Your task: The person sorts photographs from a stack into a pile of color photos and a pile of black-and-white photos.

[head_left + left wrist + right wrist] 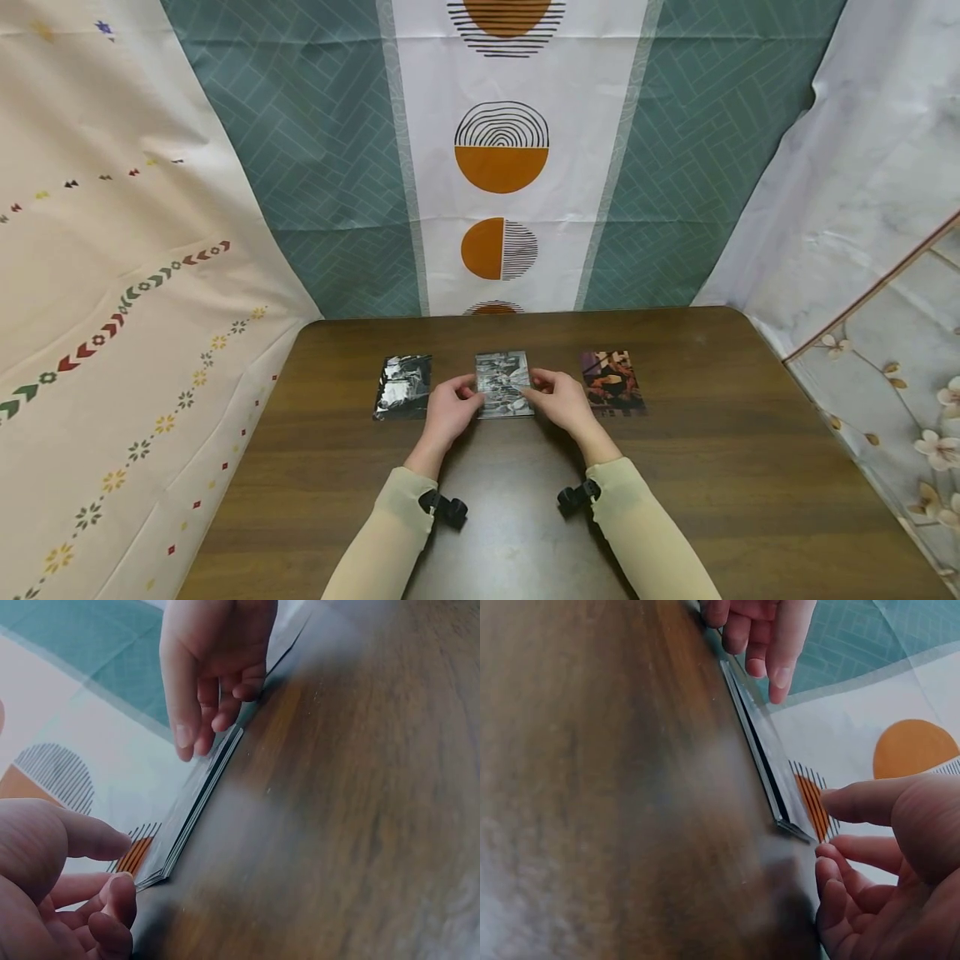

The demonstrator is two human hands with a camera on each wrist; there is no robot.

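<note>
A stack of thin picture cards with a grey, black-and-white print on top lies flat on the table, between my hands. In the left wrist view, the layered edge of the stack shows several sheets with a dark gap under the top one. At its left side is my left hand, with fingertips beside the near corner and thumb apart from the fingers. My right hand is at the opposite side; in the right wrist view its fingertips are by the stack's corner. Neither hand visibly pinches a card.
On the left lies a glossy black-and-white picture card. A dark, reddish-orange picture card lies to the right, beyond my right hand. The brown wooden table meets a patterned cloth behind, with hanging cloths at both sides.
</note>
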